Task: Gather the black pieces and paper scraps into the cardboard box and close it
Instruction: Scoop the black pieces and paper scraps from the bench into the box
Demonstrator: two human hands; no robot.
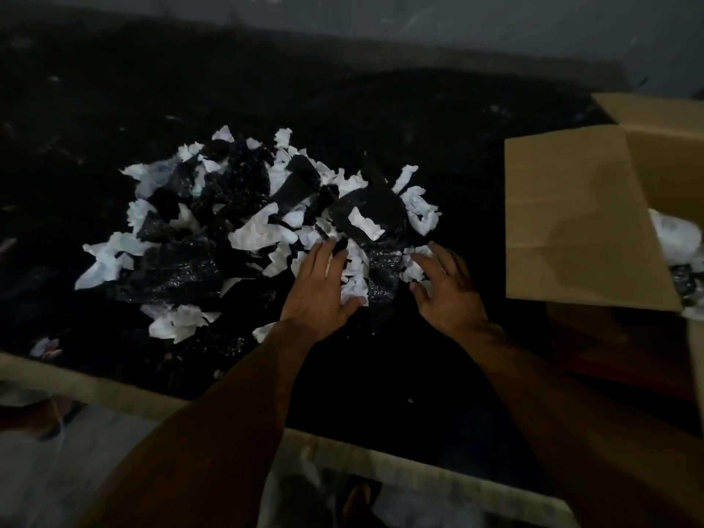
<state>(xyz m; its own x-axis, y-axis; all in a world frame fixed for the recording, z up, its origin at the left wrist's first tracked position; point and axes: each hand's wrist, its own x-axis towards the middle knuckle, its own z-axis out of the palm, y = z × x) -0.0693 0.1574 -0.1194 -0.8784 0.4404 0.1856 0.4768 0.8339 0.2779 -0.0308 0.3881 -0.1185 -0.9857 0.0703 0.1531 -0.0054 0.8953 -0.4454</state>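
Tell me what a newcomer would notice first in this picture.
The bright white paper scraps mixed with black pieces stand out in a heap at the middle of the dark surface. The left hand and the right hand reach with spread fingers into its near edge. At the right, a cardboard box stands open, with white scraps inside.
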